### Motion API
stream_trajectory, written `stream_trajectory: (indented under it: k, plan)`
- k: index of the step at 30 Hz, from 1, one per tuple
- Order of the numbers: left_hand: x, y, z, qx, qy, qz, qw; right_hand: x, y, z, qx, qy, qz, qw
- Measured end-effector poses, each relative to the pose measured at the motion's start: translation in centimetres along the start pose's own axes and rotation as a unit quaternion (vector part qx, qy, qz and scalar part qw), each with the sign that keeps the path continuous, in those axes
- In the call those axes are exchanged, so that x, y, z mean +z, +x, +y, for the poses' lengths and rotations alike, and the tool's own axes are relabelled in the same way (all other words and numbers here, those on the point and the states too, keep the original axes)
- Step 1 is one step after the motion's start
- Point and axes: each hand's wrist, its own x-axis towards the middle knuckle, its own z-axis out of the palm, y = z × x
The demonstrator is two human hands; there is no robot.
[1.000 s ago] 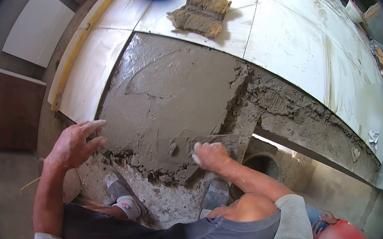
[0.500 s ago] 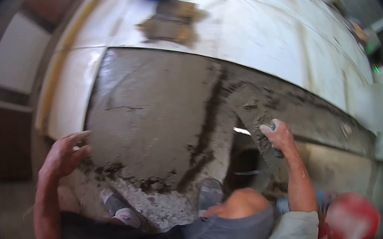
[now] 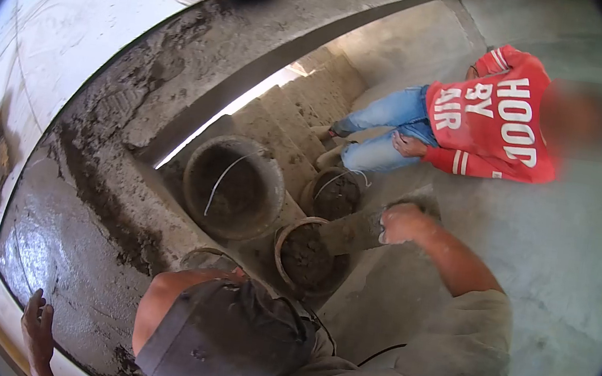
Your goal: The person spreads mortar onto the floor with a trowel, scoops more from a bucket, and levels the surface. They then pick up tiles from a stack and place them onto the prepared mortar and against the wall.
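The red cloth sweatshirt (image 3: pixel 488 142) bore white lettering (image 3: pixel 481 102) and sleeve stripes (image 3: pixel 460 162); the denim jeans (image 3: pixel 386 116) were blue, the wet mortar layer (image 3: pixel 64 230) grey.

- Trowel (image 3: pixel 357 234), right of the large bucket (image 3: pixel 201 176): grip hidden by the right hand (image 3: pixel 402 224).
- Co-worker's head (image 3: pixel 580 121), bucket's upper right: blurred.
- Left forearm (image 3: pixel 42 364), bucket's lower left: cut off.

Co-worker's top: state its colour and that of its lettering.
The top is red, lettered in white; the head view shows it best.

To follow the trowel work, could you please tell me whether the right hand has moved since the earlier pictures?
Yes: judged against the mortar bed, the right hand has moved away rightward, now near a bucket.
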Motion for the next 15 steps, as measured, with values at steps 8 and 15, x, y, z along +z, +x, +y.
stream_trajectory:
  k: [8, 15]
  plan:
    - [2.0, 1.0, 6.0, 0.036, -0.008, -0.042, 0.998, 15.8, 8.3, -2.2, 0.122, -0.052, 0.185, 0.974]
    - [4.0, 1.0, 6.5, 0.028, 0.029, -0.067, 0.997, 13.8, 7.5, -2.4, 0.09, 0.011, 0.051, 0.995]
